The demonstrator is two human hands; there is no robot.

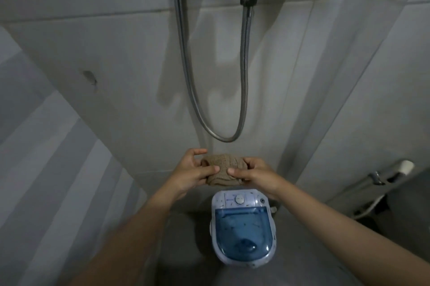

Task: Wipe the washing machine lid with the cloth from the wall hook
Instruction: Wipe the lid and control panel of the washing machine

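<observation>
Cloth [222,170]: bunched, held up near the wall, above the lid [243,231].
Left hand [194,173]: pinching one end.
Right hand [254,174]: gripping the other.
Tip: fold flat, then wipe.

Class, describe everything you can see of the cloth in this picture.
The cloth is tan-brown with a coarse, knitted-looking weave. It is bunched into a compact wad, held up in the air between both hands: the left hand grips its left end and the right hand its right end, thumbs across the front. It sits in front of the tiled wall, below the hose loop and above the washing machine, which it does not touch.
</observation>
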